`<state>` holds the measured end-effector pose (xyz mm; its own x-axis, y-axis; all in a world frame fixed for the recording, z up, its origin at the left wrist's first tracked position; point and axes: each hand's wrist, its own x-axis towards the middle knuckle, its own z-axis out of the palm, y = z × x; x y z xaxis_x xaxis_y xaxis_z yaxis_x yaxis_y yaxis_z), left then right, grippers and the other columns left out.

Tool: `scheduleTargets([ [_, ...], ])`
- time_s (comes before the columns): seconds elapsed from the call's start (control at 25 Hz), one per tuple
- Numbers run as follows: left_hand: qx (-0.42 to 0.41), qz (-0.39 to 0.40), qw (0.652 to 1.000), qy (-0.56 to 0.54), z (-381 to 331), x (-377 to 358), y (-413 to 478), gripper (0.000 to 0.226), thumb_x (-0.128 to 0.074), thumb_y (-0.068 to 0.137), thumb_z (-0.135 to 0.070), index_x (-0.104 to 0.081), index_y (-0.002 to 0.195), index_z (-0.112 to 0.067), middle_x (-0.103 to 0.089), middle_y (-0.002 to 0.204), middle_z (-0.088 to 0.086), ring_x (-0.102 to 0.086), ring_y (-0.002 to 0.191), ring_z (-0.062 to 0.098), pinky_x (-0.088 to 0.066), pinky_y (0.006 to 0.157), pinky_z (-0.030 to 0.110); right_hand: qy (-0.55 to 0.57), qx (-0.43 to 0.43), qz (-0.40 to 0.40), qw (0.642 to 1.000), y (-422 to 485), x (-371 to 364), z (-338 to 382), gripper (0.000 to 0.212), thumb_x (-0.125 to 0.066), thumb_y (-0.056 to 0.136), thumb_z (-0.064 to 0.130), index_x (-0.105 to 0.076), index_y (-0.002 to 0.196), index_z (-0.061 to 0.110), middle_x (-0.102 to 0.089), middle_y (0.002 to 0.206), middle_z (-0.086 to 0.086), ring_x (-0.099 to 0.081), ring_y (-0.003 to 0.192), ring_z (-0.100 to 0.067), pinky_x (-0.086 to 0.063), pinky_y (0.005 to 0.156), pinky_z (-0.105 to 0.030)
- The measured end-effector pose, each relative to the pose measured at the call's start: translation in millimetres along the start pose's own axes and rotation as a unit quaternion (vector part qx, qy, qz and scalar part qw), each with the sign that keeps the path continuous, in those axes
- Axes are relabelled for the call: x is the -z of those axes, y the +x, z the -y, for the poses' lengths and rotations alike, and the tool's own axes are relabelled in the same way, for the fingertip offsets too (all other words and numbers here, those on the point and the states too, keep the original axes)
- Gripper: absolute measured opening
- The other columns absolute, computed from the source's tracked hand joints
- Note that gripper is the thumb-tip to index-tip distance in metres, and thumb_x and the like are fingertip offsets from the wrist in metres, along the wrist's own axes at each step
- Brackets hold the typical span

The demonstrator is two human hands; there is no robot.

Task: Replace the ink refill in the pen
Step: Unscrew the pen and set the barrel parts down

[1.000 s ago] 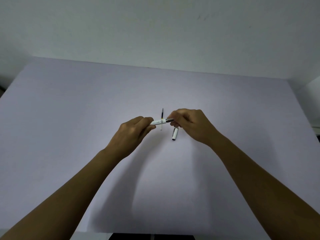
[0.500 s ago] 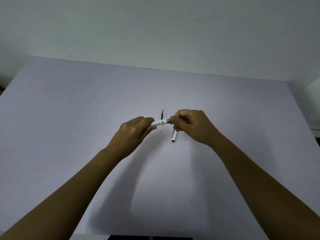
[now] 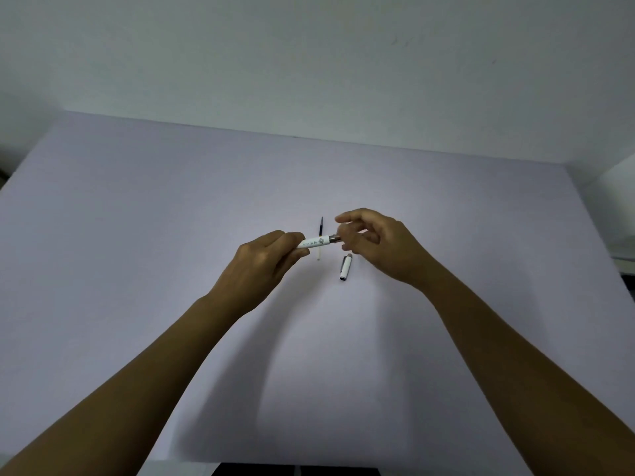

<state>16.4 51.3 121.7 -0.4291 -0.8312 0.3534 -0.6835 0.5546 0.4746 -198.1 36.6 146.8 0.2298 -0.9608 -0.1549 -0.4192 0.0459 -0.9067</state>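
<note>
My left hand (image 3: 261,266) grips the rear end of a white pen barrel (image 3: 314,241) with small printed marks, held roughly level above the table. My right hand (image 3: 374,247) pinches the metal-ringed front end of the pen (image 3: 334,239) with thumb and a lower finger, while the index finger is raised and spread. A thin ink refill (image 3: 320,235) with a dark upper part and pale lower part lies on the table behind the barrel, partly hidden by it. The white pen cap (image 3: 345,267) lies on the table just under my right hand.
The work surface is a pale lilac table (image 3: 137,252) against a plain white wall (image 3: 309,63). A white object (image 3: 618,214) stands at the right edge. A dark strip shows beyond the table's near edge (image 3: 295,470).
My right hand has loosened around the pen's front end: its fingers have spread and the index finger has lifted. The cap below it is now fully uncovered. The left hand keeps its hold.
</note>
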Motion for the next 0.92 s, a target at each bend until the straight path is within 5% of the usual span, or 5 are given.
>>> scheduleTargets([
  [0.16,0.0,-0.002,1.0,-0.004,-3,-1,-3,0.026,-0.049,0.089,-0.022,-0.063,0.092,0.0,-0.055,0.063,0.011,-0.04,0.052,0.02,-0.032,0.049,0.024,0.007,0.021,-0.013,1.0,-2,0,-1,0.007,-0.069,0.081,0.028,-0.066,0.076,0.031,-0.071,0.078,0.008,-0.071,0.078,-0.011,-0.057,0.08,-0.033],
  [0.4,0.023,-0.05,0.998,-0.027,-3,-2,-7,0.032,-0.045,0.091,-0.028,-0.062,0.096,-0.002,-0.058,0.067,0.008,-0.036,0.058,0.011,-0.03,0.055,0.02,0.238,0.022,-0.018,0.971,-3,11,-2,0.031,-0.065,0.08,-0.005,-0.066,0.089,0.024,-0.073,0.08,0.011,-0.068,0.082,-0.002,-0.052,0.074,-0.013],
  [0.56,0.024,-0.054,0.998,-0.038,-1,-10,-3,0.03,-0.046,0.091,-0.028,-0.061,0.096,-0.002,-0.057,0.067,0.007,-0.031,0.062,0.007,-0.025,0.055,0.017,0.378,-0.002,-0.082,0.922,6,15,-13,0.024,-0.059,0.086,0.0,-0.066,0.091,0.023,-0.076,0.085,0.009,-0.069,0.081,-0.001,-0.053,0.073,-0.013],
  [0.72,0.046,-0.045,0.997,-0.043,8,-23,-2,0.03,-0.044,0.091,-0.028,-0.061,0.095,-0.004,-0.05,0.068,-0.003,-0.032,0.062,0.008,-0.026,0.056,0.017,0.52,-0.046,-0.188,0.832,25,21,-45,0.017,-0.056,0.09,0.004,-0.065,0.093,0.019,-0.076,0.081,0.008,-0.069,0.074,-0.001,-0.054,0.069,-0.013],
  [0.92,0.068,-0.044,0.996,-0.048,8,-21,-5,0.021,-0.051,0.091,-0.022,-0.061,0.094,-0.003,-0.045,0.068,-0.006,-0.032,0.061,0.008,-0.027,0.055,0.017,0.329,-0.199,-0.261,0.885,24,-15,-108,0.025,-0.061,0.087,0.006,-0.062,0.112,0.004,-0.069,0.071,0.003,-0.062,0.07,-0.007,-0.053,0.074,-0.022],
])
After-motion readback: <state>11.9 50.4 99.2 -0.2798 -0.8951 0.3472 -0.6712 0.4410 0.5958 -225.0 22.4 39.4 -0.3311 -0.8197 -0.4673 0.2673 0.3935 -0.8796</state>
